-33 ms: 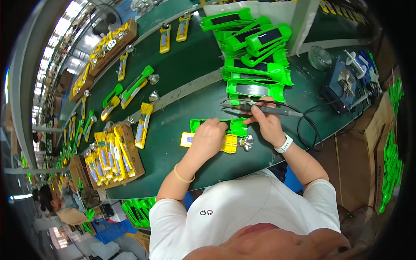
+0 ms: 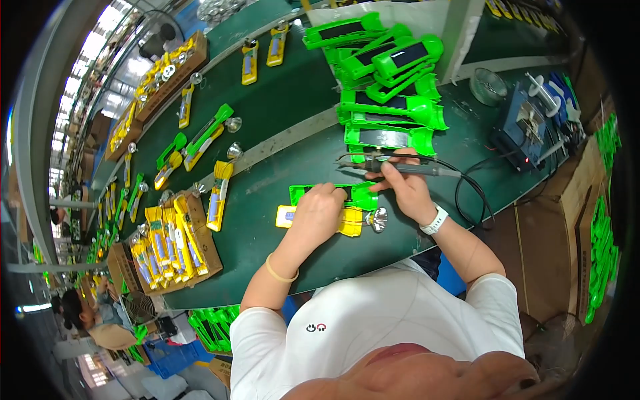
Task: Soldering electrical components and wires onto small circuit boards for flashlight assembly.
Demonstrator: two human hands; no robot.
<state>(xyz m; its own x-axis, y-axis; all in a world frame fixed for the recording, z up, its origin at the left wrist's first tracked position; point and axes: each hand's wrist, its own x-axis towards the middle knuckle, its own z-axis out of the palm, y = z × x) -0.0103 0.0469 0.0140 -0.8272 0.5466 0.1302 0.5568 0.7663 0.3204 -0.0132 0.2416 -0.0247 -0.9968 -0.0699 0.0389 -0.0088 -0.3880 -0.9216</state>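
Note:
My right hand (image 2: 410, 193) grips a soldering iron (image 2: 427, 170) above the bench, its tip pointing left. The fingers of that hand are beside the right end of a green plastic casing (image 2: 365, 197) with a dark panel. Over this casing, my left hand (image 2: 320, 210) is closed, its fingertips pressed on it; what lies beneath them is hidden. Just nearer to me is a yellow lamp body (image 2: 351, 222), partly covered by my left hand, with a pale blue cylinder at its left end. A silvery reflector (image 2: 379, 219) sits at its right end.
Green casings (image 2: 393, 137) are piled behind my hands. A blue soldering station (image 2: 517, 130), solder spool (image 2: 543, 93) and glass bowl (image 2: 489, 87) stand at right. On the left, a cardboard box (image 2: 210, 250) holds yellow lamp bodies; others lie along the far strip. Another person (image 2: 103, 327) sits at far left.
The whole view has shifted very slightly. Both hands, the soldering iron and the green casing keep their places relative to each other.

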